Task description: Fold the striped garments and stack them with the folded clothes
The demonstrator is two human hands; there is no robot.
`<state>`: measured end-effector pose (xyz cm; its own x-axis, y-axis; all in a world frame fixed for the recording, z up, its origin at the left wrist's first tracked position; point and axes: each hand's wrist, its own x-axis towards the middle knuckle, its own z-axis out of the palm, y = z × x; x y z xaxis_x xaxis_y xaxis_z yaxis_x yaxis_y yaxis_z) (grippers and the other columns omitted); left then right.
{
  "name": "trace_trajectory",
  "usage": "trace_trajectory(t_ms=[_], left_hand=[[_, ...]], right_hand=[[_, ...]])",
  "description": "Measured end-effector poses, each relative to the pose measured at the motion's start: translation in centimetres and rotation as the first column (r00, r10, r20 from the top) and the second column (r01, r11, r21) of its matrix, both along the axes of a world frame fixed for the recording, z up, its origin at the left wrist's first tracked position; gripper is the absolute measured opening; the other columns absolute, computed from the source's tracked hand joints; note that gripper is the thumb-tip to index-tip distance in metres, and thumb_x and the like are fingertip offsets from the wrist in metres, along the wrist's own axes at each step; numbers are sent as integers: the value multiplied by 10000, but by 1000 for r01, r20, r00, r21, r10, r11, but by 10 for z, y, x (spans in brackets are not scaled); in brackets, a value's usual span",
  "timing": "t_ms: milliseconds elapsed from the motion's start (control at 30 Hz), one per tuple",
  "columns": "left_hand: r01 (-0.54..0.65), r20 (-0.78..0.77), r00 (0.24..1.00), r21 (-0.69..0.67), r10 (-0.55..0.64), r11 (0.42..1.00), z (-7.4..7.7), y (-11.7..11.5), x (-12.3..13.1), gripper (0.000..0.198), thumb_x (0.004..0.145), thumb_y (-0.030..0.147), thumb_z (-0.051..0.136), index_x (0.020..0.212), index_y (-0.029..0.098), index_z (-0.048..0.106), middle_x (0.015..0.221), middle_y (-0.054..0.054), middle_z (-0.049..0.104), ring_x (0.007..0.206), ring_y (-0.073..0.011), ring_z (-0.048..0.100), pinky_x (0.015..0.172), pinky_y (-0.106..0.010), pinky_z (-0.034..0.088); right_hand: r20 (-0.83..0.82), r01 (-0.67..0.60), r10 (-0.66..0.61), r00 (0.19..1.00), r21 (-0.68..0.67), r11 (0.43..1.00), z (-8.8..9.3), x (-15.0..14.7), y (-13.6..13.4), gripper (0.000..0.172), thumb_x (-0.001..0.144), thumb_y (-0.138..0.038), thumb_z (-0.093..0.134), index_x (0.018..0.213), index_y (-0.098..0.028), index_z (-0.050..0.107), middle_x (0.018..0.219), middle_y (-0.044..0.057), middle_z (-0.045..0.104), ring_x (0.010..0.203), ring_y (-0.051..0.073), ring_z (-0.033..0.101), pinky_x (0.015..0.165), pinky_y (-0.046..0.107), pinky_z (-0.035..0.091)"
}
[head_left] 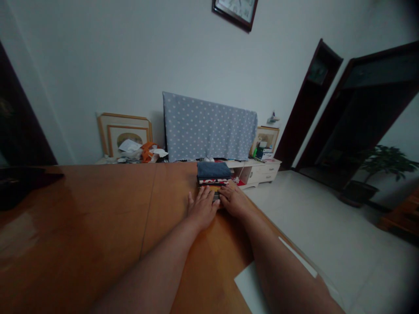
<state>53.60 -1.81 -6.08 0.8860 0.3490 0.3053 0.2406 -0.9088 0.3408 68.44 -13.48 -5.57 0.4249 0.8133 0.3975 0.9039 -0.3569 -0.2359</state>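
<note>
Fig.: white wall w/ dark-framed wall clock at top, grey polka-dot cloth hung upright behind low cream drawer cabinet, wood-framed pictures leaning at L, dark wood door frames at R, white tile floor, potted plant nr doorway

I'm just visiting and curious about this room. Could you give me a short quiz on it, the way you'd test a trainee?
1. True or false: the dark blue folded cloth lies on top of the stack just beyond the left hand and the right hand.
2. Multiple choice: the grey-blue cloth behind the stack shows which pattern? A) stripes B) dots C) checks
3. Short answer: what hangs high on the wall?

Key:
1. True
2. B
3. A clock
</note>
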Motion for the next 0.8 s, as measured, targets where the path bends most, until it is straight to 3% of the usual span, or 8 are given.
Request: trace_trajectory(t_ms=[333,600,733,800], left_hand=[[-69,-78,995,-22,67,997,2,-4,2,638,1006,555,240,1506,198,412,1621,-142,301,1514,-325,222,1126,-744,-78],[-70,-92,993,-22,68,997,-3,-3,2,677,998,582,218,1529,187,362,1636,-131,267,1523,-323,193,1130,-753,-24],[-60,-67,996,-12,59,998,-3,-1,1,692,999,595,183,1553,203,320,1647,-116,243,1529,-319,168,1150,-731,26],[-59,-56,997,-25,58,998,-2,0,0,702,1000,599,177,1560,197,308,1648,-117,239,1532,-324,152,1153,-723,33]], right_hand=[[-128,-11,17,992,47,999,-15,14,7,425,932,-307,495,1307,-214,671,1443,84,573,1396,257,460,1177,437,342],[-172,-8,22,985,82,997,-15,12,7,408,935,-331,501,1277,-217,690,1424,78,591,1398,256,462,1190,438,323],[-279,18,59,958,267,964,-10,12,4,392,925,-400,512,1209,-237,726,1353,58,649,1325,245,540,1168,427,353],[-365,124,51,929,440,889,-6,16,0,413,913,-451,500,1168,-233,741,1278,56,695,1249,244,597,1120,408,407]])
